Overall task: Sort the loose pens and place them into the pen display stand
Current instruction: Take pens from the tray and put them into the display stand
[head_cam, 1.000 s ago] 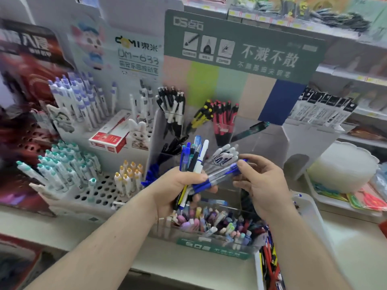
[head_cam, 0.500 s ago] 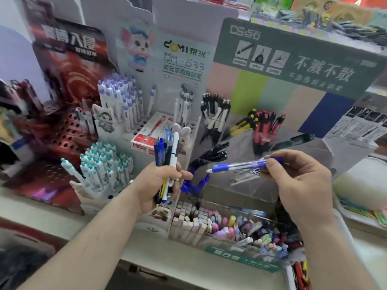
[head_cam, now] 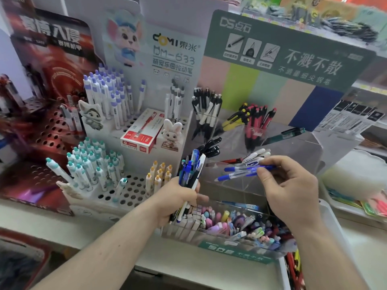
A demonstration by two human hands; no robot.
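The right hand pinches two blue pens. They lie almost flat, tips pointing left, over the clear pen display stand. The left hand grips a bunch of pens standing upright; too many to count. A red box sits behind, among white pens.

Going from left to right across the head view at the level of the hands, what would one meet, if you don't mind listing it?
Teal-capped pens → yellow-capped pens → left hand gripping a bundle of pens → two blue pens → right hand pinching them.
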